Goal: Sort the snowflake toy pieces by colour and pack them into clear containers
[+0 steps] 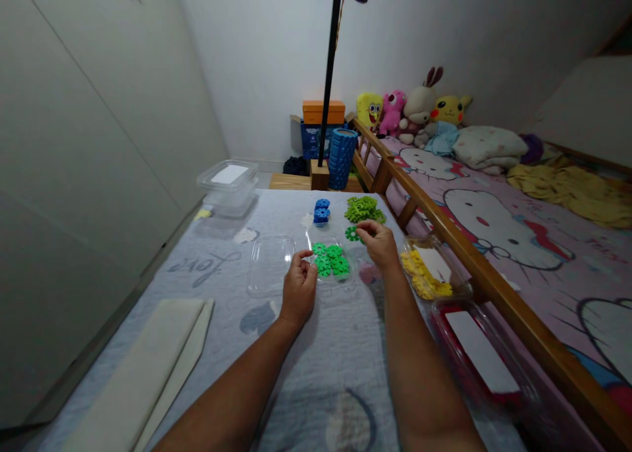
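Note:
My right hand (378, 243) pinches a green snowflake-shaped building disc (352, 233) between thumb and fingertips, just above the cloth. To its left stands a clear plastic container (340, 281) with several bright green discs (330, 261) lying inside. My left hand (299, 287) has its fingers curled at the container's left rim, which it appears to grip. Beside that hand lies a clear lid (270, 264), flat on the cloth. Stacked blue discs (322, 210) and a heap of yellow-green discs (364, 209) lie behind the container.
Two lidded containers line the right side, one with yellow discs (424, 277), one with red contents (481, 350). Stacked clear boxes (230, 185) stand at the back left. A folded cream-coloured sheet (148, 366) lies front left. A wooden bed rail (444, 222) borders the right.

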### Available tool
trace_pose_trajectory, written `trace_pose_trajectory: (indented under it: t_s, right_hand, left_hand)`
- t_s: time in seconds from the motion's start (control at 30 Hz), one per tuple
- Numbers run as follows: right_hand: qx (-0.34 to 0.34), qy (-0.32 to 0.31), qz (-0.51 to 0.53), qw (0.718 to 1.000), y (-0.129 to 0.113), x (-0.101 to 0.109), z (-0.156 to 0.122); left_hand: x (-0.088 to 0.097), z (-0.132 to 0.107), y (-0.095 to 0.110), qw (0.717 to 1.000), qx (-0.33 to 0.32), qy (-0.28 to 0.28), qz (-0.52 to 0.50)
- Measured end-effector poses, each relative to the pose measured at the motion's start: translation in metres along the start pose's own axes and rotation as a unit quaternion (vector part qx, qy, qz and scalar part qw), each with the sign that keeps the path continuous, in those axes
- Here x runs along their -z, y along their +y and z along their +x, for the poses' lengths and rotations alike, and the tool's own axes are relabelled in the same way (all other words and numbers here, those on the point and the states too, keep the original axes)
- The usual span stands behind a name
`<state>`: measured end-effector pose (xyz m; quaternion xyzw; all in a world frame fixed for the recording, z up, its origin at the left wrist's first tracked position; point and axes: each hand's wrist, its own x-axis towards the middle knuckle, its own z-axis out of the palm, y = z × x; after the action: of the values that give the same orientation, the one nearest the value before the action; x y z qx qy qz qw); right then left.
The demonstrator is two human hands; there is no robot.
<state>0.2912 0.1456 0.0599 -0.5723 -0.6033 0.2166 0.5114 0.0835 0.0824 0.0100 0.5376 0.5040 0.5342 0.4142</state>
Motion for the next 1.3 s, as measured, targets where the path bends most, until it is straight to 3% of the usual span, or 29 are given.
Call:
trace_pose_trajectory:
  t_s: [0.07,0.13,0.33,0.53,0.83,1.13,1.3]
  right_hand:
    - [-0.013,-0.107,0.035,0.994,-0.004,-0.005,-0.002]
    - [-0.017,-0.146,0.014,0.989,-0.003,-0.008,-0.003]
    - [-0.024,-0.028,-0.208,0.978,0.023,0.000,0.001]
    - [-0.016,-0.056,-0.337,0.940,0.046,-0.010,-0.010]
    - [-0.058,-0.023,-0.376,0.925,0.046,-0.015,-0.012]
    - [-0.070,0.013,-0.365,0.928,0.041,-0.014,-0.014]
    - [-0.069,-0.007,-0.373,0.925,0.041,-0.013,-0.013]
  left_hand:
    - [0.000,0.000,0.001,1.000,0.001,0.000,-0.003]
    - [0.000,-0.001,0.001,1.000,0.004,0.000,-0.008]
    - [0.001,0.000,-0.001,1.000,-0.002,0.007,0.001]
    - [0.003,0.002,-0.003,0.999,-0.006,0.032,0.006]
    - [0.004,0.002,-0.003,0.999,-0.007,0.050,0.016]
    - [0.005,0.001,-0.001,0.997,0.004,0.067,0.023]
    - [0.007,0.000,0.001,0.991,-0.046,0.081,0.098]
